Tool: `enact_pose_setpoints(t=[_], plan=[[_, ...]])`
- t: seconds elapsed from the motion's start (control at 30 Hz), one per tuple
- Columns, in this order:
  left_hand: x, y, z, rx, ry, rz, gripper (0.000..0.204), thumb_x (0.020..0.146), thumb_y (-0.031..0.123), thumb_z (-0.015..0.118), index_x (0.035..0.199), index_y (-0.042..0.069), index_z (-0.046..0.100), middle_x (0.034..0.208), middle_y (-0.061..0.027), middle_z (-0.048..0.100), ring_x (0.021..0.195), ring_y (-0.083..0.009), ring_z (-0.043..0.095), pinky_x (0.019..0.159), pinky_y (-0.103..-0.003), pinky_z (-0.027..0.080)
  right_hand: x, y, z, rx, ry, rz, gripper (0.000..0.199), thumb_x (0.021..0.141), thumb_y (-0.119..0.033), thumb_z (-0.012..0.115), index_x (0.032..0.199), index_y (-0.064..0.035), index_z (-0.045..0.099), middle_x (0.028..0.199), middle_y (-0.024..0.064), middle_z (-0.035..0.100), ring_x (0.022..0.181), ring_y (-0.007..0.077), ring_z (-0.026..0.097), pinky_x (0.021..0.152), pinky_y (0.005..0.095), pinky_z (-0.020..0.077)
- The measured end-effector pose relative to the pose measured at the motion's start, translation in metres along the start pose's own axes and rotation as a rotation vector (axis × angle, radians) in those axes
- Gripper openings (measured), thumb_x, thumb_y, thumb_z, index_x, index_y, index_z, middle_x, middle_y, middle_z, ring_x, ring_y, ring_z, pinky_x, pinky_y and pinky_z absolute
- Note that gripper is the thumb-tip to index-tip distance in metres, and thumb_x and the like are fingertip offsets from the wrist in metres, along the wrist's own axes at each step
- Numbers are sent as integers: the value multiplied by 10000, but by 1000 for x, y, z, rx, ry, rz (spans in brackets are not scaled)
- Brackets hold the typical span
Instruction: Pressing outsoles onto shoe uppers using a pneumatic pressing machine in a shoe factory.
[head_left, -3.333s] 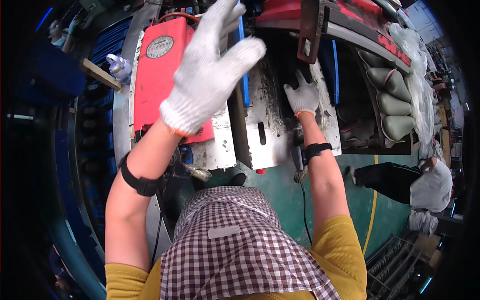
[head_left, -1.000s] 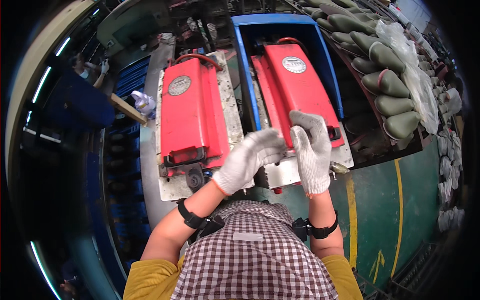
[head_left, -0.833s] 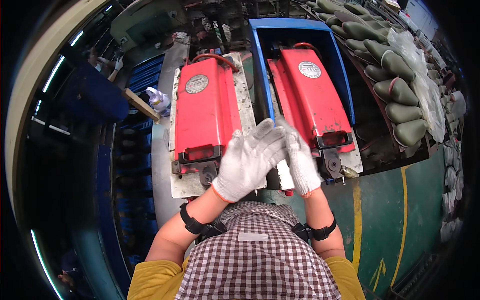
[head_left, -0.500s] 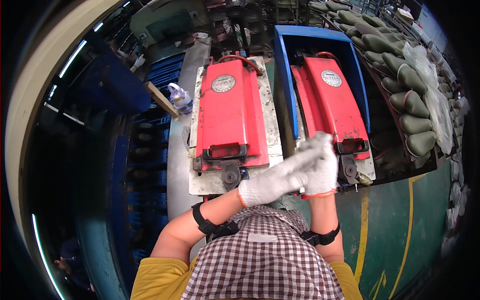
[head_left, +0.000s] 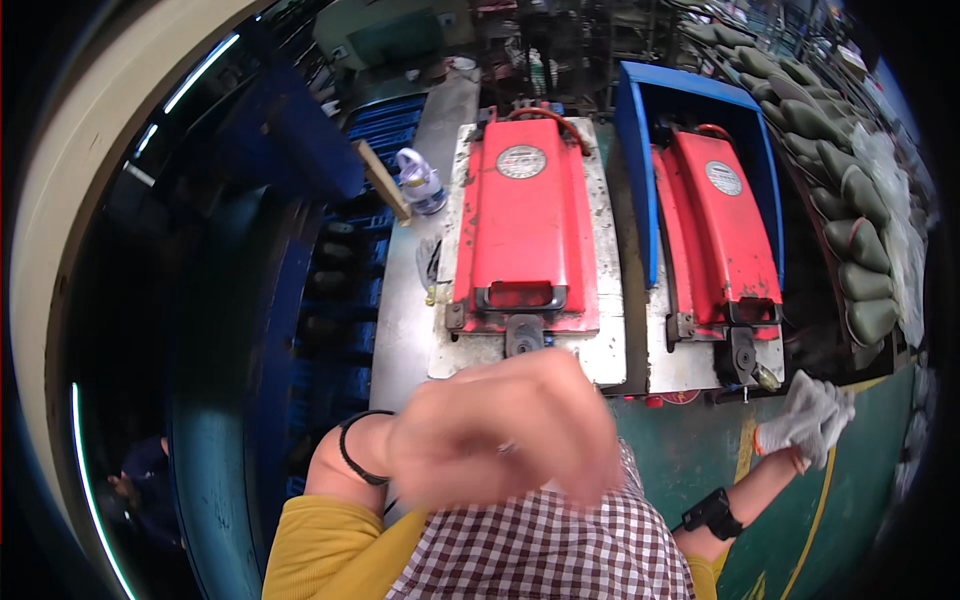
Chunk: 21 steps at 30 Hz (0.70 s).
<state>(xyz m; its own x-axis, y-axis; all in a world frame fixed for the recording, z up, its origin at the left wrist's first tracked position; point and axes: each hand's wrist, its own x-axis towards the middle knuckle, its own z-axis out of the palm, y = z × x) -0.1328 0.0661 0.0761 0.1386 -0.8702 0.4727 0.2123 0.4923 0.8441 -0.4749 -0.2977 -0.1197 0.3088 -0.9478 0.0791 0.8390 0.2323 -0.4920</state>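
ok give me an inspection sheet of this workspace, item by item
surface: worn metal plates under two red covers; green floor in front.
job's things: left red cover lies flat with its black handle toward the person; right red cover sits inside a blue frame.
clutter: clear plastic bottle and a wooden strip left of the plates.
hands: left hand bare, blurred, close to the camera, holding nothing seen; right hand in a white knit glove, low at the right, near the right cover's latch, grip unclear.
cables: orange hose looping at the left cover's far end.
surroundings: rows of olive boot shapes at right; blue crates at left.
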Motion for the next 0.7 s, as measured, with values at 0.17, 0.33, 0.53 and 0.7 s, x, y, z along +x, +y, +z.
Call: enact_pose_setpoints(t=[0.17, 0.33, 0.53, 0.7], plan=[[-15, -2, 83, -292, 344, 457, 98, 945, -16, 639, 871, -21, 576, 860, -163, 617, 760, -319, 638, 750, -438, 607, -1, 4, -53, -78, -476, 204, 272, 1103, -363, 475, 987, -120, 513, 926, -7, 495, 924, 134, 450, 896, 354, 420], [-44, -22, 130, -283, 374, 533, 86, 953, -10, 623, 878, -18, 581, 870, -157, 624, 772, -307, 643, 764, -426, 604, -37, 75, 17, -307, 202, 30, 324, 1147, -379, 383, 1095, -98, 536, 816, -37, 511, 771, 108, 476, 713, 325, 431], [-43, -1, 96, -350, 359, 574, 77, 962, -4, 603, 887, -14, 587, 883, -150, 632, 787, -291, 649, 781, -413, 599, -44, 81, -7, -85, 55, 112, 337, 1143, -401, 383, 1047, -110, 523, 706, -44, 443, 600, 99, 411, 575, 264, 394], [-45, -30, 127, -365, 366, 648, 76, 969, 1, 587, 894, -11, 592, 894, -145, 639, 799, -279, 653, 795, -402, 596, -49, 94, 21, -65, 92, 166, 341, 1142, -408, 389, 1005, -119, 506, 697, -47, 410, 594, 99, 377, 567, 264, 376]])
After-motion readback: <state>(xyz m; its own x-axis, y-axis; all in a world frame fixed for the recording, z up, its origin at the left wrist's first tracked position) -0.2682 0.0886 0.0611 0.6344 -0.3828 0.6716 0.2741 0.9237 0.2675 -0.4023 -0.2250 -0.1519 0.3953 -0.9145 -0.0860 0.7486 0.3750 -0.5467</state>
